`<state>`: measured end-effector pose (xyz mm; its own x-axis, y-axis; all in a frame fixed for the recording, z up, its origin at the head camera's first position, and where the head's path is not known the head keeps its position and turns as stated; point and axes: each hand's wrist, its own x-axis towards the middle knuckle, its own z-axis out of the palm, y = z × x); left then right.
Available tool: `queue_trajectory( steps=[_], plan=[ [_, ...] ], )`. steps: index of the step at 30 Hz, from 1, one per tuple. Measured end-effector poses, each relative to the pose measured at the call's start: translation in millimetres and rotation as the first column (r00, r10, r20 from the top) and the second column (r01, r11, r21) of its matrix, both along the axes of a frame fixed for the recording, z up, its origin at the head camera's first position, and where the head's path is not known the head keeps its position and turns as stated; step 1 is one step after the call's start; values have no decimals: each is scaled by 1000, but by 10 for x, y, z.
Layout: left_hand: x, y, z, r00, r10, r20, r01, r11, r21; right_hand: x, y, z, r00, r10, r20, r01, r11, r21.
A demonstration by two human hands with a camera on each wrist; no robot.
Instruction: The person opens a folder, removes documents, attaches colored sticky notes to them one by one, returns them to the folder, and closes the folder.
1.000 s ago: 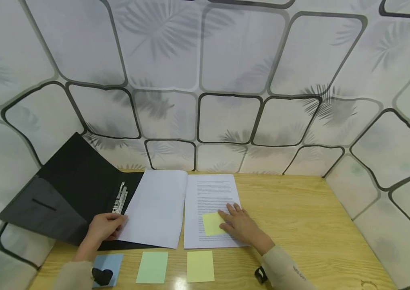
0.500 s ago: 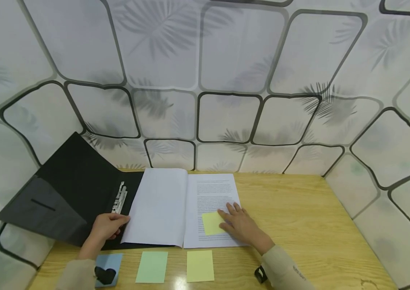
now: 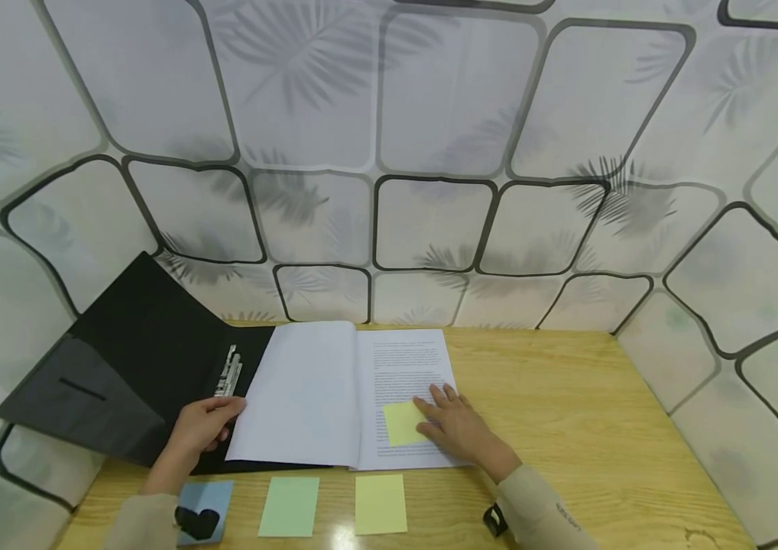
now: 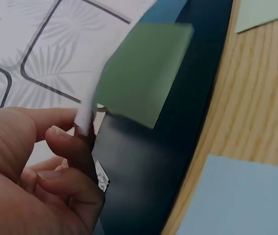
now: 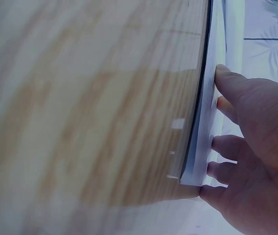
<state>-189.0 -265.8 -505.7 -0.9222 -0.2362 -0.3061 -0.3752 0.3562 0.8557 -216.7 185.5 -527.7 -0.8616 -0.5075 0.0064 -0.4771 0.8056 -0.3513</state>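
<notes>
My left hand [image 3: 203, 429] pinches the left edge of a turned-over white sheet [image 3: 296, 393] between thumb and fingers. In the left wrist view, a green sticky note [image 4: 144, 73] and part of a blue note [image 4: 164, 29] show on the sheet's underside or behind it; I cannot tell which. My right hand [image 3: 458, 428] rests with spread, fairly straight fingers on a printed page [image 3: 406, 359]. Its fingertips touch or lie beside the right edge of a yellow sticky note [image 3: 403, 425] there. The sheets lie over an open black folder [image 3: 148, 359] with a metal clip [image 3: 228, 374].
Along the table's front lie a blue note pad [image 3: 220, 496], a green note pad [image 3: 289, 506] and a yellow note pad [image 3: 380, 504]. The folder's raised cover leans against the patterned wall [image 3: 430, 229] at left. Wooden tabletop [image 3: 588, 428] extends to the right.
My left hand has shifted slightly right, and the turned sheet's fold and lower edge have moved right with it. The right hand stays in place.
</notes>
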Motion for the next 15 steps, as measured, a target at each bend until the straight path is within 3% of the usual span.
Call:
queue_trajectory(
  steps=[8, 15],
  plan=[
    [10, 112, 184, 993, -85, -78, 84, 996, -7, -4, -5, 21, 999, -19, 26, 20, 999, -34],
    [-13, 401, 447, 978, -133, -163, 143, 988, 51, -22, -20, 10, 998, -53, 33, 56, 994, -93]
  ],
)
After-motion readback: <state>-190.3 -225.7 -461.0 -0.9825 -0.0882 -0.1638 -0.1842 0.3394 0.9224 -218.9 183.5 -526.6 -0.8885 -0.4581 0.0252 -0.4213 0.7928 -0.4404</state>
